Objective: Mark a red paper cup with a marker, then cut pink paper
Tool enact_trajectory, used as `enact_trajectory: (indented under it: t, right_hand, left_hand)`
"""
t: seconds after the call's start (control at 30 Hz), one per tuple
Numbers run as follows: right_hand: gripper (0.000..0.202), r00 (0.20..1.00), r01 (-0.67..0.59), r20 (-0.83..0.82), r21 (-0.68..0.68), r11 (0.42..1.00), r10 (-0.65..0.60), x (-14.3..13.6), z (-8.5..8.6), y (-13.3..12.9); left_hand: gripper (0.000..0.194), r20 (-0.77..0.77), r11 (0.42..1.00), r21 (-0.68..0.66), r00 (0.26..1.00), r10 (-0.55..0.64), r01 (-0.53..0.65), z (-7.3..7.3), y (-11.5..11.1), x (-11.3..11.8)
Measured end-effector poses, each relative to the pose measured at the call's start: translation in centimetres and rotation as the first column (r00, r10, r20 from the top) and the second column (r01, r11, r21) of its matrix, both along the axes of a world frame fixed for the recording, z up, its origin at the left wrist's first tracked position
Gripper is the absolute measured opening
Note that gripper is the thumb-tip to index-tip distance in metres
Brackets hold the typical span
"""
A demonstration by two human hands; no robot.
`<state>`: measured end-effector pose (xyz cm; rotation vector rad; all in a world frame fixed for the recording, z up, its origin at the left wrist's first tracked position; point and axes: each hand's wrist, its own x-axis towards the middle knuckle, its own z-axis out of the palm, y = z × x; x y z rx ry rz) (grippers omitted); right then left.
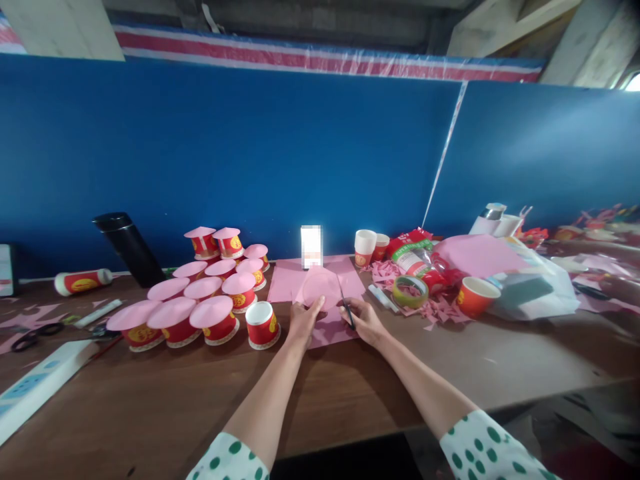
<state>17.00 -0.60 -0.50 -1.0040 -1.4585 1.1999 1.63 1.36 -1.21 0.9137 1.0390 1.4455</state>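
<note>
Between my hands is a piece of pink paper with a round outline on it. My left hand grips its lower left edge, thumb on top. My right hand is closed around a pair of scissors, whose blades point up and away at the paper's right side. Whether the blades touch the paper I cannot tell. Pink sheets lie flat on the table underneath. Left of my hands stands an upside-down red paper cup with a bare white base.
Several red cups topped with pink paper cones fill the left, before a black flask. On the right are white cups, a tape roll, pink scraps, an upright red cup and a plastic bag. A blue partition stands behind.
</note>
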Motion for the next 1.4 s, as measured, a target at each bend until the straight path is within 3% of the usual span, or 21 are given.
enact_trajectory:
  t: [1.4]
  right_hand:
    - [0.037,1.000,0.004,-0.005,-0.009,1.000,-0.004,-0.05,-0.36,0.21]
  left_hand:
    - [0.048,0.018,1.000,0.011,1.000,-0.015,0.014,0.19,-0.17,-0.07]
